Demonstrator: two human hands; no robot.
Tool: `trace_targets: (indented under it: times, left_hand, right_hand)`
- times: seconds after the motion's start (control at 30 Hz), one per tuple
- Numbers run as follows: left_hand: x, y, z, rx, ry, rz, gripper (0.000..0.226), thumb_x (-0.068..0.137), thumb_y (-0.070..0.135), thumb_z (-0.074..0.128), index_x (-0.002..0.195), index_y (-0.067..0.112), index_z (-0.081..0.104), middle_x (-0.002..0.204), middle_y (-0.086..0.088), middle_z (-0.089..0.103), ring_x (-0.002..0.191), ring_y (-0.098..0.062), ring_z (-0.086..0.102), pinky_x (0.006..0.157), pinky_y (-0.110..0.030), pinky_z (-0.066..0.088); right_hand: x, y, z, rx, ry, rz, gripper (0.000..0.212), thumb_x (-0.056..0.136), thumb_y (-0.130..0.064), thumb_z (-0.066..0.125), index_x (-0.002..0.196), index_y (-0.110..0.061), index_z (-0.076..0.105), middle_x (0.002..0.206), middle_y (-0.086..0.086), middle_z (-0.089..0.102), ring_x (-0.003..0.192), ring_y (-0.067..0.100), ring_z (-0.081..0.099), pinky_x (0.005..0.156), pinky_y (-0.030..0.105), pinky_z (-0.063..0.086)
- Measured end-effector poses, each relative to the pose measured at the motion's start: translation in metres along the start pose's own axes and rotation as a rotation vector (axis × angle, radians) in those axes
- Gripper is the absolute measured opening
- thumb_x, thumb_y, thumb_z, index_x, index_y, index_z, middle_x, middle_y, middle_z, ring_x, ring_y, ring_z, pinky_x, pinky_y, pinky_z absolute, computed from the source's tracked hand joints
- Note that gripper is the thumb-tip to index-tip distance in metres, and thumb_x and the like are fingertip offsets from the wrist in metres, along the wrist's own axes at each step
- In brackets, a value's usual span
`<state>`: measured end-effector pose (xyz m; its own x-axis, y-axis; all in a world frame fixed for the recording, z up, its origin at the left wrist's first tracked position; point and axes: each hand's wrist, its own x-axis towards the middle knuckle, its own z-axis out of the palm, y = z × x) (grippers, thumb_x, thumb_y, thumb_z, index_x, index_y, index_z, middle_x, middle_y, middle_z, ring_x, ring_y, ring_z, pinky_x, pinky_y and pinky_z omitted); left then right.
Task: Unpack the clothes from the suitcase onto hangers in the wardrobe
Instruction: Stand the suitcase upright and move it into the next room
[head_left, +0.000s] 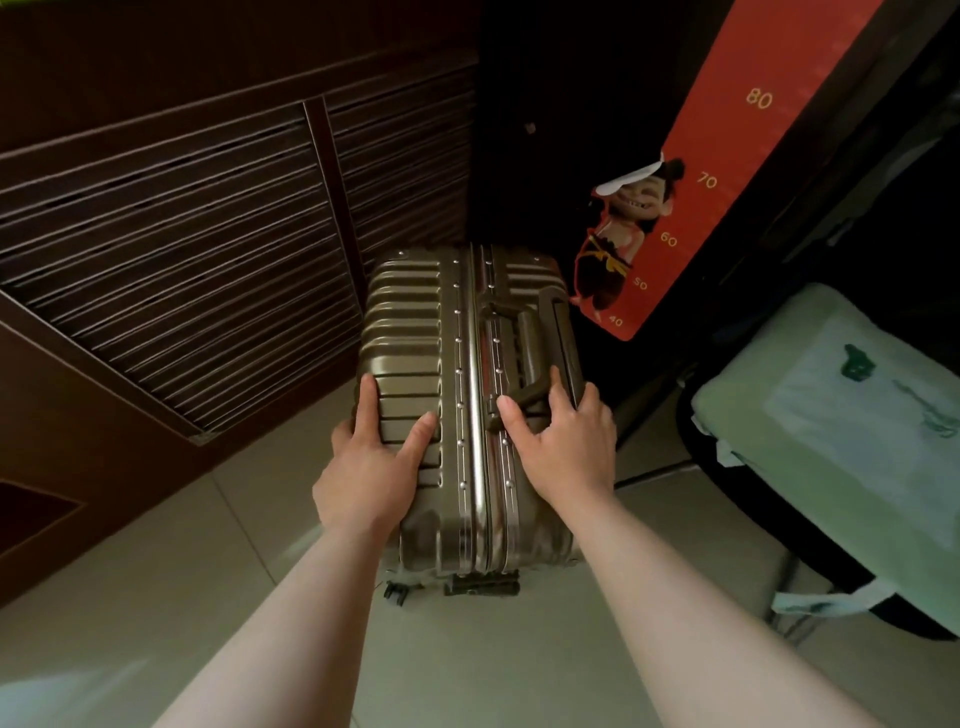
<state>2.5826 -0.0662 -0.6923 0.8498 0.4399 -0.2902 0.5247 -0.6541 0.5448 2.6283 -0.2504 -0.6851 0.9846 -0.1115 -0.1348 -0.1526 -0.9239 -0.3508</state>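
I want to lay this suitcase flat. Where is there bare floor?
Bare tile floor lies left of the suitcase, up to the louvred door, and nearer the camera. The right is crowded: a seat with a green bag stands close.

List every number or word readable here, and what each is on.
"80": red height chart
"70": same chart
"60": same chart
"50": same chart
"40": same chart
Green print on the pale plastic bag: too blurred to read.
On the suitcase: no text readable.
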Motion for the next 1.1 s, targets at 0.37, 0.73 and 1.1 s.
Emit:
trace_targets:
  times: [0.37, 0.73, 1.1]
  left_hand:
    - [0.043, 0.057, 0.021, -0.079, 0.073, -0.109, 0.081, 0.078, 0.082, 0.031, 0.143, 0.055, -0.010, 0.149, -0.008, 0.034, 0.120, -0.032, 0.054, 0.086, -0.044, 0.048]
    - [0.080, 0.109, 0.041, -0.143, 0.168, -0.233, 0.081, 0.081, 0.080, 0.030, 0.146, 0.051, -0.008, 0.150, -0.008, 0.033, 0.122, -0.033, 0.051, 0.088, -0.045, 0.047]
    - [0.105, 0.143, 0.053, -0.253, 0.166, -0.300, 0.082, 0.079, 0.080, 0.034, 0.145, 0.052, -0.008, 0.155, -0.006, 0.024, 0.127, -0.035, 0.047, 0.094, -0.049, 0.045]
  right_hand:
    - [0.093, 0.007, -0.016, -0.001, -0.053, -0.130, 0.087, 0.081, -0.080, 0.024, 0.152, -0.030, 0.022, 0.155, 0.016, 0.022, 0.142, 0.034, 0.021, 0.114, 0.045, 0.022]
    - [0.184, 0.003, -0.029, -0.049, -0.100, -0.267, 0.090, 0.079, -0.082, 0.021, 0.151, -0.029, 0.024, 0.154, 0.017, 0.025, 0.141, 0.035, 0.023, 0.116, 0.046, 0.024]
    - [0.203, -0.008, -0.039, -0.100, -0.028, -0.204, 0.076, 0.091, -0.068, 0.020, 0.150, -0.022, 0.029, 0.159, 0.013, 0.017, 0.146, 0.030, 0.013, 0.118, 0.045, 0.015]
